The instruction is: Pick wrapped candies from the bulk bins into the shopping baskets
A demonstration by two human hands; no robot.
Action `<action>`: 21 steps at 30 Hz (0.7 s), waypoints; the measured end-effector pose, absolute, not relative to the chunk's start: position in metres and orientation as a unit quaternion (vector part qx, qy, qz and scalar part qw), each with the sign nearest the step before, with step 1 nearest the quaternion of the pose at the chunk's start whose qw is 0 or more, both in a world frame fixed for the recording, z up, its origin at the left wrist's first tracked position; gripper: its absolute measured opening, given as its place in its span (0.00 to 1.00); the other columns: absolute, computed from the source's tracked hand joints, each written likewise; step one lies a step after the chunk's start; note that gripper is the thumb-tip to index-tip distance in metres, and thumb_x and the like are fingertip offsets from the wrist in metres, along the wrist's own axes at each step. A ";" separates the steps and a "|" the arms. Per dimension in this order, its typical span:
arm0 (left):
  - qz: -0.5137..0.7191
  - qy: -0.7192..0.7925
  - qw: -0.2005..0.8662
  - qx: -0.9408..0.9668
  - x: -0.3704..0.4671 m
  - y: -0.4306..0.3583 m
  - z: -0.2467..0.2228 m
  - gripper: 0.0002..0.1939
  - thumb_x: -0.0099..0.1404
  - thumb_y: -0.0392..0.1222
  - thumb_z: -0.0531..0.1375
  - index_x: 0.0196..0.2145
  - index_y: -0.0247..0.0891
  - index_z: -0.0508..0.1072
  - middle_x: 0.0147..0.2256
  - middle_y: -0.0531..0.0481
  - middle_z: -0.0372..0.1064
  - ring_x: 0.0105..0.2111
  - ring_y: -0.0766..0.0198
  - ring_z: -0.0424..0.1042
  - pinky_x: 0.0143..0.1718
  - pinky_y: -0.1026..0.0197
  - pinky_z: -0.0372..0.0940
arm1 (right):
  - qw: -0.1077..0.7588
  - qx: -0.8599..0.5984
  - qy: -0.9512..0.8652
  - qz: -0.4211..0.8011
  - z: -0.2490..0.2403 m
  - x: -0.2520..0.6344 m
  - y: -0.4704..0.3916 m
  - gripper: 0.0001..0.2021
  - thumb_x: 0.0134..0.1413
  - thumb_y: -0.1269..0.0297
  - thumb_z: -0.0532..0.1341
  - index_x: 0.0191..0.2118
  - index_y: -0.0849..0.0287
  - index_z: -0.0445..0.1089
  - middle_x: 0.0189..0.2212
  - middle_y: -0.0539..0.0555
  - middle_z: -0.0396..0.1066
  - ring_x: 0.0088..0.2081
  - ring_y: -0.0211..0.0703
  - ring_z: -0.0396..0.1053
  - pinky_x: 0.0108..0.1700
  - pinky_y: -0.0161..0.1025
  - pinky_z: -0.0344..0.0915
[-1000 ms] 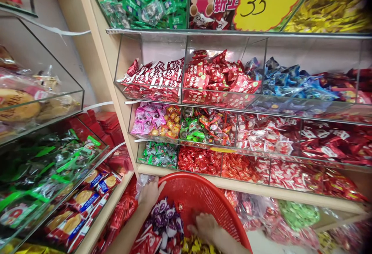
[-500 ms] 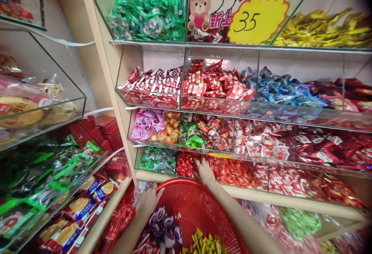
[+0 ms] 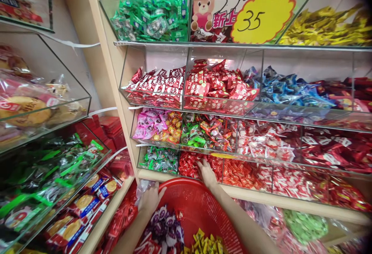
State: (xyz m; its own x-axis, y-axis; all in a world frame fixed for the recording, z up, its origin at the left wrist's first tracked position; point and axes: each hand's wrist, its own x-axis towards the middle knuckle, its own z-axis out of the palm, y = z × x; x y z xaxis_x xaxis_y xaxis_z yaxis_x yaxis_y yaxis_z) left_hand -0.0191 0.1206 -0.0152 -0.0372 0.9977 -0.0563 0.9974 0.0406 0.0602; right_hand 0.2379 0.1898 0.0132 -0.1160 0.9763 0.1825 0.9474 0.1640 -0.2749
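Note:
My left hand (image 3: 151, 199) is wrapped round the left rim of a red plastic basket (image 3: 200, 203), thumb on the inner side. Inside the basket lie purple-and-white wrapped candies (image 3: 165, 227), yellow ones (image 3: 205, 244) and some red-and-white ones (image 3: 147, 246). Beyond the basket's far rim, my right hand (image 3: 207, 172) reaches into a bottom-row bin of red wrapped candies (image 3: 187, 165). Its fingers touch the candies and look slightly apart, and no candy shows held in them.
Clear bins of wrapped candy rise in rows ahead, with green candies (image 3: 159, 159) in the bottom left bin. A wooden shelf edge (image 3: 261, 196) runs below them. A yellow price sign (image 3: 263, 19) hangs above. More bins (image 3: 58, 180) stand at left.
The whole view has shifted slightly, with the shelves a little farther right. My right hand's fingers have moved slightly in the red candy bin. My left hand still holds the basket rim.

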 end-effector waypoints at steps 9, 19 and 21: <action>0.007 0.731 0.055 0.680 -0.016 0.120 -0.013 0.29 0.63 0.56 0.36 0.48 0.34 0.62 0.35 0.37 0.71 0.35 0.53 0.72 0.33 0.56 0.63 | 0.351 -0.585 -0.726 0.086 0.017 0.247 0.186 0.17 0.56 0.66 0.48 0.50 0.58 0.61 0.49 0.58 0.58 0.49 0.43 0.59 0.51 0.39 0.57; 0.012 0.727 0.029 0.686 -0.019 0.123 -0.024 0.30 0.63 0.58 0.36 0.47 0.35 0.63 0.34 0.38 0.72 0.34 0.53 0.72 0.32 0.55 0.64 | 0.403 -0.465 -0.757 0.218 0.037 0.206 0.130 0.15 0.54 0.63 0.53 0.48 0.55 0.62 0.46 0.55 0.63 0.49 0.42 0.61 0.52 0.40 0.57; 0.010 0.727 0.033 0.686 -0.019 0.123 -0.024 0.30 0.62 0.58 0.35 0.47 0.35 0.63 0.33 0.38 0.72 0.33 0.53 0.72 0.32 0.54 0.64 | 0.353 -0.447 -0.781 0.256 0.023 0.201 0.112 0.15 0.53 0.65 0.54 0.48 0.54 0.63 0.45 0.54 0.65 0.47 0.41 0.62 0.50 0.38 0.58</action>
State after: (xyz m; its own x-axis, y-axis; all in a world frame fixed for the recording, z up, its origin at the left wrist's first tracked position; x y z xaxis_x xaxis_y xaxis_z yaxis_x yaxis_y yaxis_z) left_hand -0.0195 0.1226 -0.0244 -0.0579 0.9977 -0.0342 0.9964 0.0599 0.0602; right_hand 0.2013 0.1118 0.0234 -0.3519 0.8787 0.3226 0.5171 0.4698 -0.7155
